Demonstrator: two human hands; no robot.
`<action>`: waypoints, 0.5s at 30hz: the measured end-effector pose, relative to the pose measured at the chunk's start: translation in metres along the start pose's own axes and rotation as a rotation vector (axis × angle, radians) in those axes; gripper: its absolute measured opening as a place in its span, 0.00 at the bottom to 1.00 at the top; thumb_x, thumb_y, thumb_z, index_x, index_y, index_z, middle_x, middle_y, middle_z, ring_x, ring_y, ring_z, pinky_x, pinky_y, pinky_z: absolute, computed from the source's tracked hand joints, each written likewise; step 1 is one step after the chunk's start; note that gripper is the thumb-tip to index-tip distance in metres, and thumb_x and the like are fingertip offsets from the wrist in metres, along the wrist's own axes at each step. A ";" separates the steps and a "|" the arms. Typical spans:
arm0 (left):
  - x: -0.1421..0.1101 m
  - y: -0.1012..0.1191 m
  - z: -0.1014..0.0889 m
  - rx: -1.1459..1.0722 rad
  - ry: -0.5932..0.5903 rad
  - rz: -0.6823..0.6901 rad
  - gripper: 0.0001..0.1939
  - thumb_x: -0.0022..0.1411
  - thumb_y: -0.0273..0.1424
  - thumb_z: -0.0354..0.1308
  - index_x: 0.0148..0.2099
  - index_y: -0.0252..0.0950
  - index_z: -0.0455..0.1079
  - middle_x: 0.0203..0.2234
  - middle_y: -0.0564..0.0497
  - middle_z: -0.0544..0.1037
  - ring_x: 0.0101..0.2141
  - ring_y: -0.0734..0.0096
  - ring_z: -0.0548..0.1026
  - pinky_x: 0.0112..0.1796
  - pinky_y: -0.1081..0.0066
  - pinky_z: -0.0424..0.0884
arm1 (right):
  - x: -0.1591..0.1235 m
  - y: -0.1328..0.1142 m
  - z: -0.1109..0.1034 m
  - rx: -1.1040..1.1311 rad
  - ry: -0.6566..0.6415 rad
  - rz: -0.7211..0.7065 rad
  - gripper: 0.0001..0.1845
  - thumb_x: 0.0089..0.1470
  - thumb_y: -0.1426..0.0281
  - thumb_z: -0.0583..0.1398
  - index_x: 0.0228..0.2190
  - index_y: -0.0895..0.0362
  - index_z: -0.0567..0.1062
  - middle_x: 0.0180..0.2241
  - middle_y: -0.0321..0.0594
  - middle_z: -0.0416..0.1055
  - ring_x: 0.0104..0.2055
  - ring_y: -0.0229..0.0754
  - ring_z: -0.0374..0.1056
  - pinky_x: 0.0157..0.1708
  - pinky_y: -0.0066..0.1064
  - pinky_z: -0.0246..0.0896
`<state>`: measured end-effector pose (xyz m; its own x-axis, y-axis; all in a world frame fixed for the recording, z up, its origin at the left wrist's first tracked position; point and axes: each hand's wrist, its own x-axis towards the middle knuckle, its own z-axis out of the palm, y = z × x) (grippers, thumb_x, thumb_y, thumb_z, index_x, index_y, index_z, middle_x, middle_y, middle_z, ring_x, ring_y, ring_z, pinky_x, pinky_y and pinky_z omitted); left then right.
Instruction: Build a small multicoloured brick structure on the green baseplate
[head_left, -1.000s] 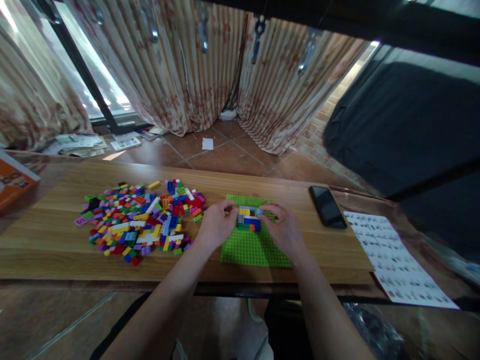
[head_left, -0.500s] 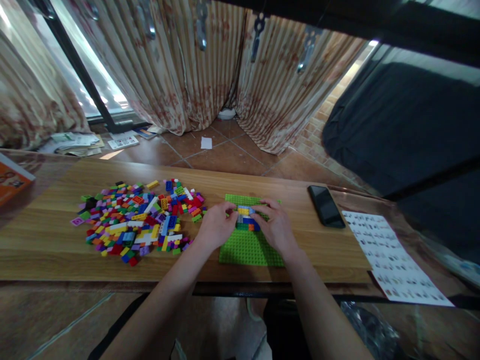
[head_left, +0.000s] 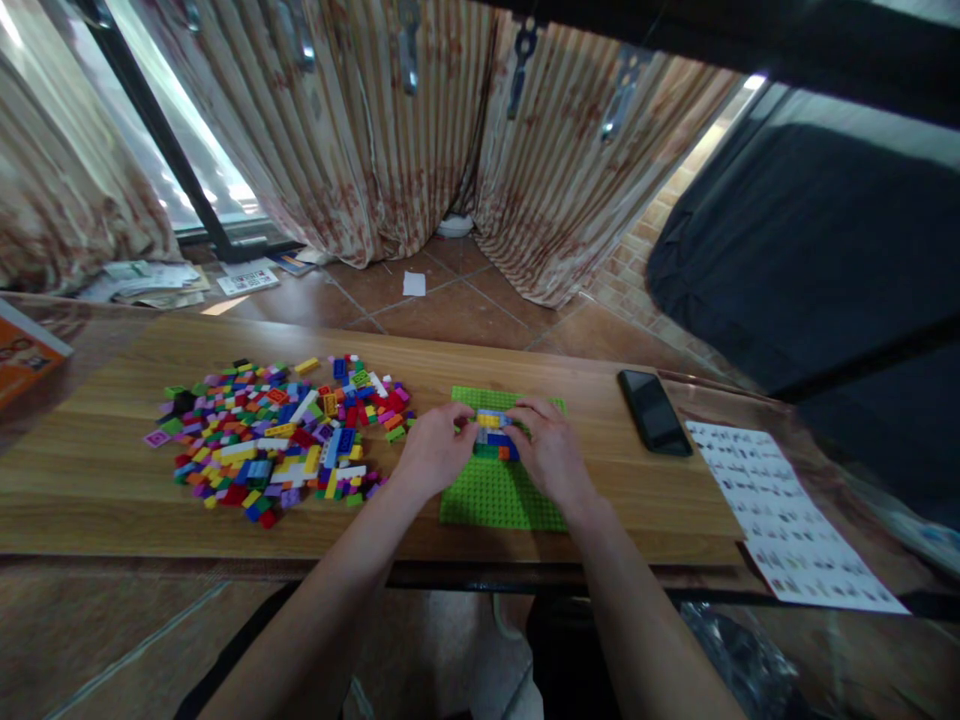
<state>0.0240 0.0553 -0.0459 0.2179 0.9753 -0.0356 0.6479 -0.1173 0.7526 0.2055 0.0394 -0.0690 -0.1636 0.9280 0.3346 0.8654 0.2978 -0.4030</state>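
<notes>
Right hand (head_left: 551,452) has moved inward over the last second; fingertips now at the right end of the brick model (head_left: 495,438), left hand (head_left: 433,452) at its left. I judge this as brick alignment. Either grip closed? I cannot tell. Model sits on the green baseplate (head_left: 495,502).

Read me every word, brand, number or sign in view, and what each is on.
No text is readable.
Sheet: rows of print, too small to read.
Floor papers: dark marks, too blurred to read.
Orange item: a picture, no legible words.
Phone: dark screen, no visible lettering.
</notes>
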 end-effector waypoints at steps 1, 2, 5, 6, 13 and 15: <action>0.000 0.000 0.000 0.003 -0.002 0.001 0.12 0.62 0.28 0.54 0.45 0.33 0.76 0.39 0.43 0.81 0.38 0.62 0.78 0.42 0.66 0.71 | 0.000 -0.002 -0.001 -0.021 -0.009 -0.006 0.10 0.59 0.71 0.57 0.39 0.55 0.78 0.44 0.46 0.72 0.48 0.49 0.66 0.49 0.43 0.63; 0.000 0.001 0.000 0.006 -0.004 0.002 0.13 0.62 0.28 0.54 0.45 0.33 0.76 0.39 0.43 0.81 0.38 0.62 0.78 0.42 0.66 0.71 | 0.001 -0.004 -0.002 -0.041 -0.018 -0.011 0.10 0.59 0.72 0.57 0.38 0.55 0.78 0.43 0.46 0.72 0.47 0.49 0.66 0.49 0.43 0.63; -0.001 0.002 -0.001 0.008 -0.011 0.000 0.13 0.62 0.28 0.54 0.45 0.32 0.76 0.39 0.43 0.81 0.39 0.61 0.78 0.42 0.66 0.71 | 0.003 -0.009 -0.004 -0.086 -0.040 -0.016 0.10 0.59 0.74 0.56 0.37 0.56 0.77 0.42 0.47 0.72 0.45 0.50 0.65 0.48 0.44 0.62; -0.001 0.002 -0.001 0.008 -0.012 -0.001 0.13 0.62 0.28 0.54 0.45 0.32 0.76 0.39 0.43 0.81 0.39 0.61 0.78 0.43 0.66 0.71 | 0.004 -0.010 -0.004 -0.098 -0.049 -0.017 0.10 0.59 0.75 0.55 0.37 0.56 0.77 0.42 0.47 0.72 0.45 0.50 0.65 0.48 0.44 0.62; -0.003 0.002 -0.002 0.010 -0.019 -0.007 0.12 0.62 0.29 0.55 0.45 0.33 0.76 0.39 0.43 0.81 0.39 0.61 0.78 0.43 0.65 0.71 | 0.005 -0.012 -0.003 -0.091 -0.031 0.013 0.10 0.57 0.76 0.57 0.36 0.57 0.78 0.40 0.48 0.73 0.45 0.50 0.66 0.48 0.44 0.63; -0.003 0.002 -0.002 0.019 -0.023 -0.011 0.12 0.62 0.29 0.55 0.45 0.33 0.76 0.39 0.43 0.81 0.39 0.61 0.78 0.42 0.65 0.71 | 0.005 -0.010 -0.002 -0.070 -0.020 0.023 0.10 0.56 0.76 0.58 0.37 0.57 0.78 0.41 0.47 0.73 0.46 0.50 0.66 0.49 0.44 0.63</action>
<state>0.0235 0.0528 -0.0428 0.2271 0.9721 -0.0593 0.6640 -0.1100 0.7396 0.1965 0.0401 -0.0618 -0.1521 0.9388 0.3091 0.9000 0.2608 -0.3493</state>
